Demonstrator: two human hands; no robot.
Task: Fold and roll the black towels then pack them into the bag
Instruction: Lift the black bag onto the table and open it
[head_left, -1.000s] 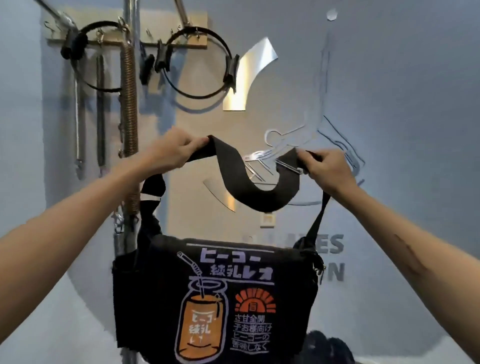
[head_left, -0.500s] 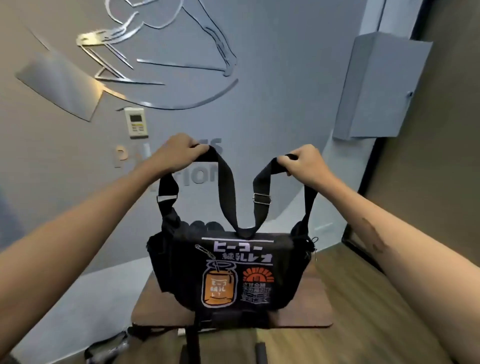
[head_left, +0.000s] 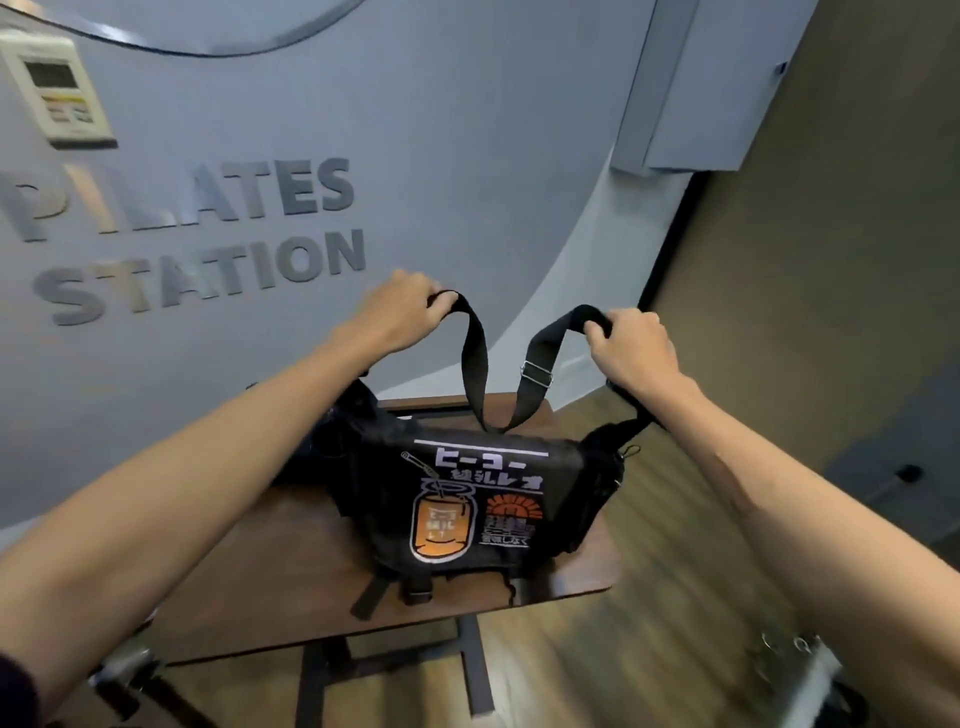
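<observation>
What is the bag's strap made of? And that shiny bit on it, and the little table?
The strap looks like woven black webbing: flat, matte, bending softly between the hands. The buckle on it seems to be metal, since it glints silver. The table looks like dark wood or wood-look laminate, with grain lines and a smooth top; which one, I cannot tell.

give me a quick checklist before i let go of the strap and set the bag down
1. Left hand grips the strap: ok.
2. Right hand grips the strap: ok.
3. Bag over the wooden table: ok.
4. Bag fully resting on the table: cannot tell.
5. Bag flap closed, printed side facing the camera: ok.
6. Rolled black towels packed inside: cannot tell, flap hides the inside.
</observation>
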